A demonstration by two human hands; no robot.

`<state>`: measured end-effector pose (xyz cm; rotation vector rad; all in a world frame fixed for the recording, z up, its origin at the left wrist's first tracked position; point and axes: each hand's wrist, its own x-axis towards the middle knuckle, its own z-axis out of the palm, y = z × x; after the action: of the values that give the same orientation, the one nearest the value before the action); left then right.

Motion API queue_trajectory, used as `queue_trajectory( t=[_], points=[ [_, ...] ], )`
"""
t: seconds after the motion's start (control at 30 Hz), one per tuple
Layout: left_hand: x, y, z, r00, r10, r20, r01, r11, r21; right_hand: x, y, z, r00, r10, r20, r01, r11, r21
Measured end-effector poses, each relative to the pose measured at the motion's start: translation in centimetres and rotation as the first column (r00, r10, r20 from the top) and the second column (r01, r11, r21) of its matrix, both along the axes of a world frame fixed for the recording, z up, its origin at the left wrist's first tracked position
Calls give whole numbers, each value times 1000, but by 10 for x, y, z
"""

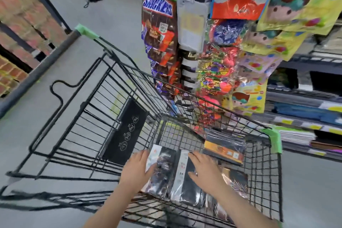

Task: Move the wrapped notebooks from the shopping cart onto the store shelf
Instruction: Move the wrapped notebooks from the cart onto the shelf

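A black wire shopping cart (273, 168) holds several plastic-wrapped notebooks. Two dark wrapped notebooks lie side by side in its basket: a left one (163, 170) and a right one (187, 183). My left hand (137, 167) reaches down onto the left notebook's left edge, fingers fairly straight. With spread fingers, my right hand (204, 169) lies on top of the right notebook. A further wrapped pack with an orange band (224, 149) sits behind them, and another dark one (235, 179) lies to the right. The store shelf (305, 109) stands at the right with stacked stationery.
Hanging strips of candy bags (159, 39) and colourful packets (218, 68) stand just beyond the cart. The cart's folded child seat flap (125, 131) is at its left end. Grey aisle floor (103, 16) stretches ahead, with a brick-patterned display (22, 20) at left.
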<state>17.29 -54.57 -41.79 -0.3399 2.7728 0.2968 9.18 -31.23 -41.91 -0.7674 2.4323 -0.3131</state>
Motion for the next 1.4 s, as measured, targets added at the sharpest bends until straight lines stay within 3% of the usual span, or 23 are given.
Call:
queue_trajectory(
  t=[0.33, 0.5, 0.63, 0.9, 1.0, 1.13, 1.27, 1.4],
  points=[
    [-44, -51, -130, 917, -269, 296, 266, 963, 49, 17, -85, -120, 932, -291, 214, 280, 956, 83],
    [-42, -57, -180, 917, -266, 298, 231, 962, 148, 25, -118, -166, 819, -425, 385, 415, 903, 114],
    [-37, -61, -211, 926, -136, 353, 45, 966, 256, 32, -142, -185, 713, -534, 455, 548, 829, 115],
    [-32, -56, -218, 961, -41, 273, -45, 953, 301, 30, -143, -191, 757, -513, 405, 510, 851, 124],
    [-32, -56, -218, 966, -10, 260, -78, 942, 326, 28, -134, -193, 634, -623, 458, 692, 722, 24],
    [-33, -58, -217, 978, 10, 207, -95, 910, 405, 20, -131, -192, 469, -712, 523, 832, 555, 9],
    [-34, -61, -217, 983, 28, 179, -110, 877, 468, 16, -127, -192, 481, -674, 561, 814, 580, 0],
    [-35, -61, -219, 993, 45, 108, -94, 860, 502, 19, -125, -189, 365, -554, 748, 858, 511, -40]
  ],
)
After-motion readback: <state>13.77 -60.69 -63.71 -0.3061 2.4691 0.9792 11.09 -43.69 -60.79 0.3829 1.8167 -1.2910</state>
